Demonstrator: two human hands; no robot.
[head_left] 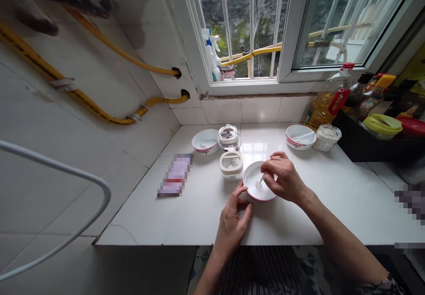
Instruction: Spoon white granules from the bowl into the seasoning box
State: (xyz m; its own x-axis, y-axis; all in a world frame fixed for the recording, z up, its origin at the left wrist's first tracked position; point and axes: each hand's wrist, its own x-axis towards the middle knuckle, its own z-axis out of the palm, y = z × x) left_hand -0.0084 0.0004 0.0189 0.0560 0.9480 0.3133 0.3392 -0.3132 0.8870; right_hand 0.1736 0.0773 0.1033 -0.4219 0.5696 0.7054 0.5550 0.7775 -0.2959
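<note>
A white bowl (255,171) with a pink-edged outside stands near the middle of the counter, and white contents cover its bottom. My right hand (283,175) is closed in a pinch on a small white spoon (259,183), whose tip is down in the bowl. At the bowl's lower left side, my left hand (235,217) curls its fingers against the wall and steadies it. Just left of the bowl is a cream seasoning jar (231,165) with something white inside. Behind that jar stands a clear-lidded jar (229,136) with dark contents.
Flowered bowls stand at the back left (205,141) and back right (300,137), the right one with a white spoon. Beside it is a lidded white jar (327,138). An oil bottle (327,102) and a black rack (361,140) bound the right; a blurred purple item (175,175) lies left.
</note>
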